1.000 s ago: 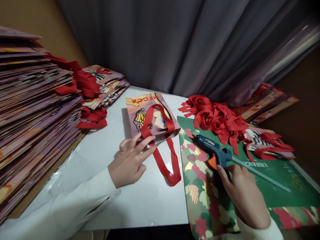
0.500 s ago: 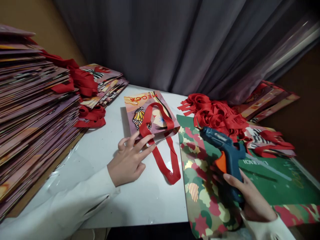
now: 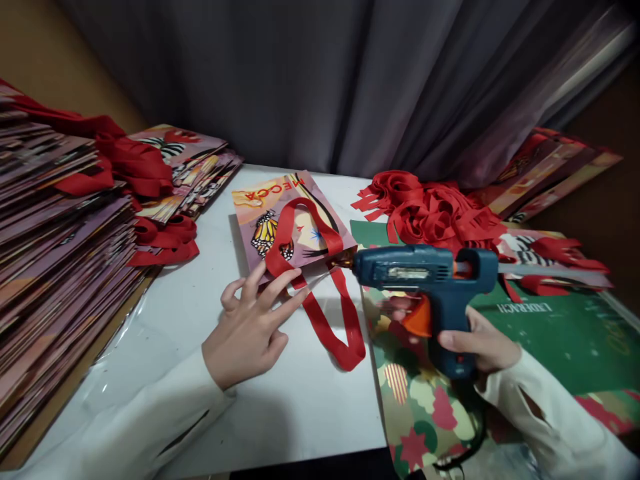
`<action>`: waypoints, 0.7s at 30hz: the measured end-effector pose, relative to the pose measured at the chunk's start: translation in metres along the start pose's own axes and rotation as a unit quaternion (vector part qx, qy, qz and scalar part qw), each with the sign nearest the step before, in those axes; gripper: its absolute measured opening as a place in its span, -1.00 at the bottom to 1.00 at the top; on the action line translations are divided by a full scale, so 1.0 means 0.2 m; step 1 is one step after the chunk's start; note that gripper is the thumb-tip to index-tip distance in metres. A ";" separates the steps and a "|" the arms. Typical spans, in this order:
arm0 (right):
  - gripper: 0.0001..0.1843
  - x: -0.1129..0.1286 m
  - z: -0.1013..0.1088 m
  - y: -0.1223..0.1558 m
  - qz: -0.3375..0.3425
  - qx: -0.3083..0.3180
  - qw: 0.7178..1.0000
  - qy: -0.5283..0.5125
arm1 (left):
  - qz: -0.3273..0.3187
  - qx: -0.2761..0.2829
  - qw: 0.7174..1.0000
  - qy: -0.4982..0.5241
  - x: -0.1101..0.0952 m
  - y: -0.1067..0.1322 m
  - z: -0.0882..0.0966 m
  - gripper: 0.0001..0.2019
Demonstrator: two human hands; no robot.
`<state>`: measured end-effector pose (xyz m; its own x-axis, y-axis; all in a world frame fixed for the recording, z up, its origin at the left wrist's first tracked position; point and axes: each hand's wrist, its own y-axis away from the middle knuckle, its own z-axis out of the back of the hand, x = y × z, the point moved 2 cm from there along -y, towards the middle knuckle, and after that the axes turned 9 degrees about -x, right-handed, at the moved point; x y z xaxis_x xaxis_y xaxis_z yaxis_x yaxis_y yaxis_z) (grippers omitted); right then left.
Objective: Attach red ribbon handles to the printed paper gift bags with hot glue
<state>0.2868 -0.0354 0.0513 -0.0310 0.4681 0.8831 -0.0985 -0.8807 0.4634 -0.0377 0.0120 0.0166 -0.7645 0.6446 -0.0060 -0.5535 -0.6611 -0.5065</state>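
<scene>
A paper bag (image 3: 320, 190) printed with a butterfly and red letters lies flat on the white table, its mouth toward me. One red ribbon handle (image 3: 285, 230) loops over its face; another ribbon handle (image 3: 356, 337) trails from the mouth onto the table. My left hand (image 3: 250, 327) rests with spread fingers, fingertips at the mouth edge and on the ribbon. In my right hand (image 3: 483, 347) is a blue glue gun (image 3: 400, 265) with an orange trigger. Its nozzle points left, close to the bag's right mouth corner; whether it touches, I cannot tell. A clear glue stick (image 3: 550, 270) protrudes from its back.
Tall stacks of printed bags (image 3: 60, 267) stand at the left, with red ribbons (image 3: 133, 160) on them. A heap of red ribbons (image 3: 440, 213) lies at the back right, beside more bags (image 3: 555, 173). A green patterned board (image 3: 530, 347) covers the right side; a grey curtain (image 3: 300, 80) hangs behind.
My right hand has brought the glue gun left and levelled it, so the nozzle is now by the bag's mouth. My left hand stays at the ribbon. The view has shifted slightly.
</scene>
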 end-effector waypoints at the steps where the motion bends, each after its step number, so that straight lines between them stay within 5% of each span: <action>1: -0.60 0.02 0.01 -0.03 0.012 -0.001 0.998 0.059 | 0.001 0.001 1.000 0.003 0.00 0.00 0.00 -0.44; 8: -0.79 0.17 -0.08 -0.23 0.186 0.111 0.932 0.290 | 0.006 0.016 1.000 0.003 0.00 0.00 0.00 -0.40; 21: -0.80 0.22 -0.26 -0.42 0.353 0.155 0.845 0.372 | -0.005 0.033 0.999 0.014 -0.01 0.00 0.03 -0.42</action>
<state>0.2419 0.0624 0.0473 -0.6007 -0.3660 0.7107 0.4665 -0.8825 -0.0601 -0.0384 0.0092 0.0215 -0.7496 0.6614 -0.0247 -0.5826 -0.6771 -0.4495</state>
